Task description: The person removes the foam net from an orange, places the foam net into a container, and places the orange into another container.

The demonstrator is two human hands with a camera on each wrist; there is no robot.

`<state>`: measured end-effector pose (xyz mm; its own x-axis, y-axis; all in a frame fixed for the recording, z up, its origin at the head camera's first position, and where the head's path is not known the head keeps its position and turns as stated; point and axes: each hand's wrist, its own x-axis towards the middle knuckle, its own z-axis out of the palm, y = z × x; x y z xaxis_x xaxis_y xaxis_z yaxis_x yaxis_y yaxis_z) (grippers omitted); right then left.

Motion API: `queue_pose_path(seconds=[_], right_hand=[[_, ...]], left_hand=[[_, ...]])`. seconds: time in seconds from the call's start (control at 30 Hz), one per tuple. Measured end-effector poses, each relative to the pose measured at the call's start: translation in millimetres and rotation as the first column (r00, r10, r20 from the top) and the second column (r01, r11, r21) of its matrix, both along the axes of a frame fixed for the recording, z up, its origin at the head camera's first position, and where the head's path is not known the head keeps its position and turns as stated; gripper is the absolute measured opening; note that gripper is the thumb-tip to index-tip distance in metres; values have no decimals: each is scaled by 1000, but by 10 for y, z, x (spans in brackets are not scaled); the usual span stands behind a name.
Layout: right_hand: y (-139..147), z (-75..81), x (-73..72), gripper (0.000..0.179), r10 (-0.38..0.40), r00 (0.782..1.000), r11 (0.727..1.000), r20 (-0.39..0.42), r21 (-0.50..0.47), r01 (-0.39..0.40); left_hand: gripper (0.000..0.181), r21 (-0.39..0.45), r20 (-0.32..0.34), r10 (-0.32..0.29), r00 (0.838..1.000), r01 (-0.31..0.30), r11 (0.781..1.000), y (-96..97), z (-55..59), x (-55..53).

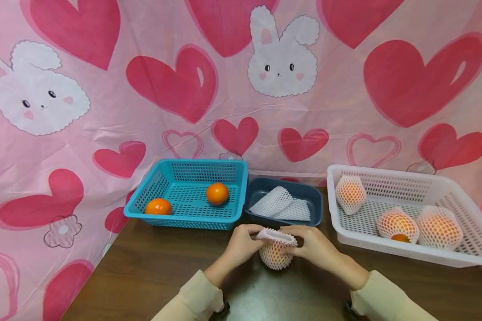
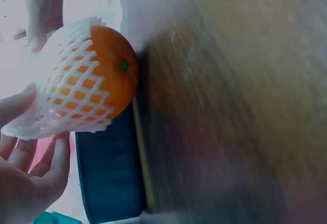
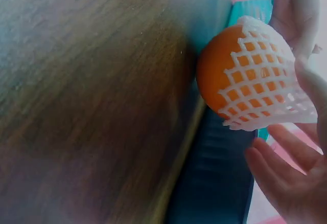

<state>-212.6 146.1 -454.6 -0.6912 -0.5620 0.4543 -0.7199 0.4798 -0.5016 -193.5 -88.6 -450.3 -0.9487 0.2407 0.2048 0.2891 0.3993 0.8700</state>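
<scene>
An orange [image 2: 120,69] sits in a white foam fruit net [image 1: 276,253] between both hands, close over the table at the middle front. Its lower end, with a green stem spot, is bare in the left wrist view. My left hand [image 1: 244,244] pinches the net's upper rim from the left, thumb on the near side. From the right, my right hand [image 1: 314,246] holds the same rim with thumb and fingers. The net's top stands open and loose above the fruit. In the right wrist view the fingers of the right hand [image 3: 294,175] spread behind the net.
Left at the back, a turquoise basket [image 1: 189,219] holds two bare oranges [image 1: 217,194]. Beside it a dark blue tray [image 1: 314,200] contains flat foam nets [image 1: 274,203]. A white basket [image 1: 389,174] at right holds three netted oranges [image 1: 439,227]. A heart-patterned cloth [image 1: 225,98] hangs behind the wooden table [image 1: 144,272].
</scene>
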Motion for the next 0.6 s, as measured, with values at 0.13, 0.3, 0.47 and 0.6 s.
queue_pose_path(seconds=[0.13, 0.3, 0.47, 0.6], right_hand=[[12, -30, -40, 35, 42, 997, 999, 59, -28, -40], [27, -31, -68, 26, 54, 997, 997, 52, -55, -51], [34, -31, -62, 25, 49, 997, 997, 64, -60, -45], [29, -45, -51, 22, 47, 997, 996, 63, -81, -42]], left_hand=[[40, -1, 24, -51, 998, 51, 999, 6, -15, 1], [57, -71, 91, -115, 989, 121, 990, 3, -40, -16], [44, -69, 87, -114, 990, 120, 990, -6, -90, -34], [41, -59, 69, -101, 993, 105, 993, -16, -81, -30]])
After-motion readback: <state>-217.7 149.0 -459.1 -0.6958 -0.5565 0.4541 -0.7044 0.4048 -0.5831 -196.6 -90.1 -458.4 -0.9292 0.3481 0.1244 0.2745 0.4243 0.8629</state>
